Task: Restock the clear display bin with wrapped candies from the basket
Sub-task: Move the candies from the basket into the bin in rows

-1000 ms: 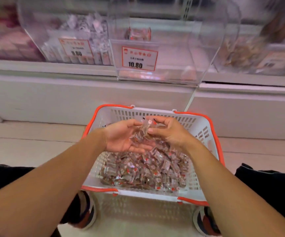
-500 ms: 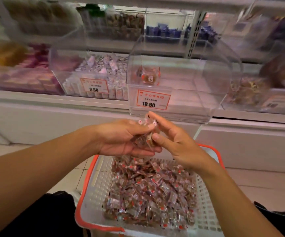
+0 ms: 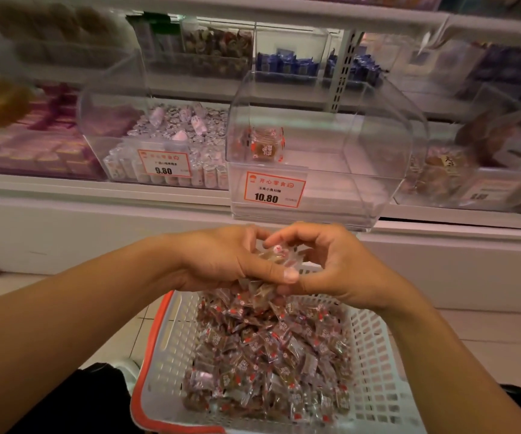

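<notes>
Dozens of wrapped candies [image 3: 268,355] fill the white basket [image 3: 375,346] with its orange rim, near and low in view, while the clear bin [image 3: 324,145] on the far shelf holds only one candy [image 3: 265,147] at its left. Above the basket, just below the bin's price tag [image 3: 274,190], the left hand [image 3: 221,261] and right hand [image 3: 337,267] are cupped together around a small clump of candies [image 3: 276,256], fingers curled over it and the left thumb crossing in front; a few pieces hang out underneath.

Each piece looks light and small, with a crinkly, slick film wrapper, so a loose bunch will likely slide apart and shed pieces. Pinching by a wrapper tail would carry only one piece. A scoop from beneath, palms closed under the clump and fingers roofing it, seems the safer hold. The contents seem firm enough to bear a gentle squeeze, though how hard they are cannot be told. The bin's open top sits higher and farther, so spilled pieces would probably fall back into the basket or onto the floor.
</notes>
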Action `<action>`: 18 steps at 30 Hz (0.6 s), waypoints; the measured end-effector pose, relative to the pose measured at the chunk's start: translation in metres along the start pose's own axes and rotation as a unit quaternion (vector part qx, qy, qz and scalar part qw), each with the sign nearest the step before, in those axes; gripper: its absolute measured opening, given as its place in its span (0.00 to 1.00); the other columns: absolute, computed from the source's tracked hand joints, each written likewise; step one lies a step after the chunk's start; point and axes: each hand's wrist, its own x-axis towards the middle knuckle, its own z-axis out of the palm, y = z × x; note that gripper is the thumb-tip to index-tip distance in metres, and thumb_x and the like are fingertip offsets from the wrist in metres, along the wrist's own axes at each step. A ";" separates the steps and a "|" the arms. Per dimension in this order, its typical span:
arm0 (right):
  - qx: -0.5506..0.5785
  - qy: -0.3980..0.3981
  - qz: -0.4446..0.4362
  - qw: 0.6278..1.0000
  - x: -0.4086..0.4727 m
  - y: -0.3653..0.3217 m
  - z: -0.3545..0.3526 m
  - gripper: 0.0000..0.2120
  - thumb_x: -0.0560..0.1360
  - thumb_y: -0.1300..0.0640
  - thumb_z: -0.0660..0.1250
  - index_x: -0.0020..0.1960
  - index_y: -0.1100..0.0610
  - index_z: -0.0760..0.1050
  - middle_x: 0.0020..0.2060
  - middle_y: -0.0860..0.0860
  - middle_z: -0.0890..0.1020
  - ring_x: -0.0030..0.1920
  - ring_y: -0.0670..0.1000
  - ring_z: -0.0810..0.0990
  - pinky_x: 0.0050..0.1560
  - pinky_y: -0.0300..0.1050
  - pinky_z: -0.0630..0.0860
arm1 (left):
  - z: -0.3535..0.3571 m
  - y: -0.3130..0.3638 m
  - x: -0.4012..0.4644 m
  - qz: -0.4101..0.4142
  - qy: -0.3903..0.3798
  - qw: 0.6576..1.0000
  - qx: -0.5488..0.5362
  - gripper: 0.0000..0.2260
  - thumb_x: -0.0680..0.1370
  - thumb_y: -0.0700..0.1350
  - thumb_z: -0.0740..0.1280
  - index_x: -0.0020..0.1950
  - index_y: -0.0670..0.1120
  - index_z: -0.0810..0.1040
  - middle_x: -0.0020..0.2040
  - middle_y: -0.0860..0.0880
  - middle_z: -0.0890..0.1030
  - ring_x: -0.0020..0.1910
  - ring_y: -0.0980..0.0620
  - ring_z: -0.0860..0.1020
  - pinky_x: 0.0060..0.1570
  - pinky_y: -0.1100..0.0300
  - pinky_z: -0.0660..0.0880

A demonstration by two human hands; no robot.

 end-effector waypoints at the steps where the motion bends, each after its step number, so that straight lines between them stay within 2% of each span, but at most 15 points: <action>1: -0.005 0.003 -0.003 1.000 -0.001 -0.005 -0.001 0.24 0.64 0.61 0.82 0.57 0.50 0.80 0.53 0.51 0.84 0.54 0.57 0.83 0.58 0.62 0.78 | -0.002 0.004 -0.001 -0.002 0.018 1.000 0.008 0.31 0.66 0.43 0.80 0.65 0.44 0.71 0.47 0.40 0.83 0.43 0.43 0.81 0.42 0.53 0.75; 4: -0.038 -0.003 -0.031 0.999 0.003 -0.025 -0.006 0.19 0.66 0.62 0.81 0.53 0.52 0.79 0.47 0.54 0.84 0.47 0.63 0.83 0.52 0.65 0.79 | -0.006 0.020 -0.008 0.013 0.034 0.999 0.019 0.35 0.64 0.52 0.81 0.66 0.46 0.69 0.46 0.42 0.84 0.40 0.48 0.81 0.42 0.53 0.75; 5: -0.049 -0.004 -0.051 0.997 0.004 -0.032 -0.010 0.17 0.66 0.61 0.80 0.52 0.54 0.79 0.45 0.53 0.84 0.44 0.61 0.84 0.50 0.62 0.80 | -0.006 0.029 -0.011 0.028 0.019 0.999 0.004 0.34 0.66 0.58 0.78 0.65 0.44 0.72 0.48 0.41 0.83 0.40 0.48 0.81 0.40 0.56 0.77; 7: -0.030 0.020 -0.085 0.996 0.010 -0.049 -0.024 0.16 0.65 0.59 0.79 0.49 0.58 0.78 0.41 0.47 0.84 0.39 0.49 0.84 0.41 0.44 0.81 | -0.014 0.049 -0.013 0.059 0.015 0.996 -0.069 0.34 0.69 0.69 0.68 0.61 0.42 0.75 0.50 0.39 0.82 0.39 0.48 0.81 0.34 0.58 0.79; 8: -0.011 0.049 -0.096 0.994 0.016 -0.057 -0.033 0.15 0.64 0.57 0.79 0.47 0.57 0.78 0.38 0.46 0.83 0.36 0.45 0.81 0.37 0.37 0.78 | -0.021 0.058 -0.013 0.079 0.065 0.991 -0.091 0.34 0.71 0.71 0.63 0.59 0.43 0.76 0.48 0.40 0.83 0.37 0.48 0.82 0.31 0.59 0.78; 9: -0.002 0.087 -0.104 0.991 0.024 -0.063 -0.045 0.14 0.63 0.56 0.79 0.45 0.55 0.78 0.36 0.46 0.82 0.34 0.44 0.79 0.35 0.34 0.75 | -0.030 0.065 -0.014 0.115 0.159 0.979 -0.063 0.31 0.73 0.71 0.59 0.55 0.44 0.77 0.44 0.43 0.84 0.33 0.49 0.82 0.28 0.59 0.77; 10: -0.010 0.127 -0.103 0.987 0.035 -0.067 -0.059 0.14 0.63 0.56 0.80 0.45 0.54 0.79 0.34 0.47 0.82 0.33 0.44 0.78 0.34 0.33 0.74 | -0.040 0.070 -0.015 0.158 0.279 0.947 0.020 0.27 0.75 0.70 0.58 0.50 0.46 0.78 0.40 0.45 0.84 0.31 0.51 0.81 0.26 0.60 0.75; 11: -0.036 0.162 -0.087 0.982 0.050 -0.068 -0.073 0.14 0.64 0.56 0.81 0.44 0.54 0.79 0.33 0.47 0.83 0.33 0.44 0.79 0.33 0.34 0.75 | -0.051 0.071 -0.015 0.194 0.400 0.885 0.141 0.22 0.77 0.68 0.59 0.45 0.49 0.78 0.36 0.48 0.83 0.29 0.53 0.80 0.26 0.60 0.73; 12: -0.082 0.187 -0.057 0.977 0.068 -0.067 -0.087 0.13 0.64 0.56 0.81 0.44 0.54 0.79 0.34 0.47 0.84 0.34 0.46 0.81 0.34 0.36 0.77 | -0.061 0.069 -0.014 0.216 0.483 0.807 0.262 0.18 0.77 0.65 0.62 0.41 0.51 0.77 0.33 0.50 0.82 0.28 0.55 0.78 0.27 0.61 0.72; 13: -0.135 0.193 -0.018 0.972 0.087 -0.065 -0.098 0.13 0.65 0.55 0.81 0.45 0.55 0.80 0.36 0.48 0.85 0.37 0.48 0.83 0.38 0.40 0.80 | -0.068 0.065 -0.013 0.215 0.520 0.752 0.342 0.16 0.76 0.63 0.65 0.39 0.52 0.76 0.31 0.52 0.80 0.29 0.56 0.77 0.27 0.61 0.70; 14: -0.187 0.180 0.024 0.966 0.106 -0.062 -0.105 0.13 0.66 0.54 0.81 0.45 0.56 0.80 0.39 0.50 0.86 0.41 0.52 0.84 0.43 0.46 0.81 | -0.073 0.061 -0.010 0.199 0.524 0.737 0.377 0.15 0.75 0.62 0.67 0.38 0.52 0.76 0.30 0.54 0.79 0.30 0.57 0.77 0.29 0.61 0.70; 16: -0.271 0.126 0.085 0.951 0.140 -0.050 -0.110 0.13 0.66 0.53 0.80 0.47 0.56 0.81 0.42 0.54 0.85 0.44 0.54 0.83 0.48 0.51 0.80 | -0.077 0.056 0.000 0.168 0.488 0.778 0.357 0.15 0.75 0.62 0.66 0.39 0.52 0.79 0.31 0.54 0.80 0.32 0.56 0.79 0.32 0.58 0.74; 18: -0.304 0.089 0.105 0.943 0.170 -0.036 -0.105 0.14 0.67 0.52 0.80 0.47 0.56 0.81 0.43 0.54 0.84 0.43 0.51 0.80 0.45 0.49 0.79 | -0.077 0.055 0.009 0.154 0.456 0.806 0.344 0.16 0.76 0.61 0.65 0.39 0.50 0.81 0.31 0.52 0.82 0.31 0.55 0.80 0.34 0.56 0.77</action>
